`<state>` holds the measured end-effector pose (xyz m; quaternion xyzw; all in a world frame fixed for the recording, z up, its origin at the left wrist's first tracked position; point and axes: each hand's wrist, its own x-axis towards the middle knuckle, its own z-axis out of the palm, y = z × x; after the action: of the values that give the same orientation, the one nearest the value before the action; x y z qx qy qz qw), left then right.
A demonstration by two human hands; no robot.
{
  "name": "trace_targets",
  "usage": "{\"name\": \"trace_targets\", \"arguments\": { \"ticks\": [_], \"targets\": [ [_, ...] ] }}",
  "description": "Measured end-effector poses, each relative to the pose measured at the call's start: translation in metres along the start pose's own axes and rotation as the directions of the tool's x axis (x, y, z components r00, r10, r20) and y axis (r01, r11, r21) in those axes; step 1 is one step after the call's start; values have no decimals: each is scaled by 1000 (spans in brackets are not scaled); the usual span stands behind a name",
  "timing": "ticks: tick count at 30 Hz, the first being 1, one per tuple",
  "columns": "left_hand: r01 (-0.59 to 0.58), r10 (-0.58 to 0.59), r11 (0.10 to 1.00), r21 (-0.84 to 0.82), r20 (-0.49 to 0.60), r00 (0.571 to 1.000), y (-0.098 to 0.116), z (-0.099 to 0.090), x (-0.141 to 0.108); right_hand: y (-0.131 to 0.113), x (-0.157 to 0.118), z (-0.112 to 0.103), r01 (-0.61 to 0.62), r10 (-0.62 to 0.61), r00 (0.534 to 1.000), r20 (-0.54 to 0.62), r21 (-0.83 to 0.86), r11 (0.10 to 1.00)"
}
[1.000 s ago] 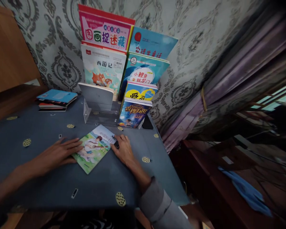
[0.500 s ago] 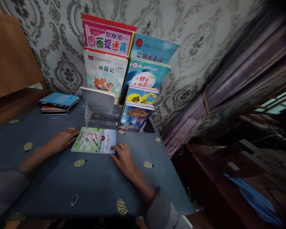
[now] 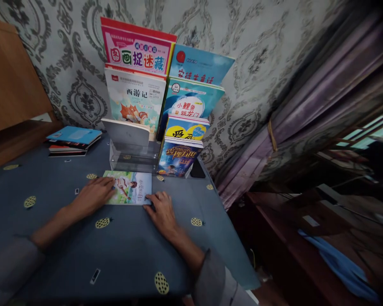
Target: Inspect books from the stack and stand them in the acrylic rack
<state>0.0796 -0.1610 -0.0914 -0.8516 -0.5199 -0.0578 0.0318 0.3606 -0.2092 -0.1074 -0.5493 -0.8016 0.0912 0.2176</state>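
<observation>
A thin book (image 3: 132, 189) with a green and pale-blue illustrated cover lies on the dark tablecloth, in front of a clear display stand (image 3: 132, 163). My left hand (image 3: 97, 193) lies flat over the book's left side, fingers stretched out and covering part of the cover. At the lower right corner, my right hand (image 3: 162, 212) grips the book's edge between thumb and forefinger. Upright books fill much of the stand, among them a white-covered book (image 3: 135, 97) and a dark blue book (image 3: 180, 157). A grey-backed book (image 3: 129, 136) leans in the left front tier.
A small stack of books (image 3: 75, 138) with a blue one on top lies at the back left. Beside the stand's right front is a dark flat object (image 3: 198, 170). A patterned wall stands behind, and a purple curtain (image 3: 258, 144) hangs to the right.
My left hand has moved right, from beside the book's left edge onto its cover. My right hand stays at the lower right corner. The whole view has shifted slightly.
</observation>
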Motion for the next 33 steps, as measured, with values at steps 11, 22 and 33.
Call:
{"name": "trace_targets", "arguments": {
  "ticks": [11,22,33],
  "targets": [
    [-348,342,937,-25,-137,930,66,37,32,13,-2,5,-10,22,998,-65,171,985],
    [-417,385,903,-102,-239,891,70,29,32,26,1,-3,-142,200,974,-102,408,902],
    [-395,363,909,-135,-211,908,72,28,28,27,1,-1,-53,111,987,-115,418,907]
  ]
}}
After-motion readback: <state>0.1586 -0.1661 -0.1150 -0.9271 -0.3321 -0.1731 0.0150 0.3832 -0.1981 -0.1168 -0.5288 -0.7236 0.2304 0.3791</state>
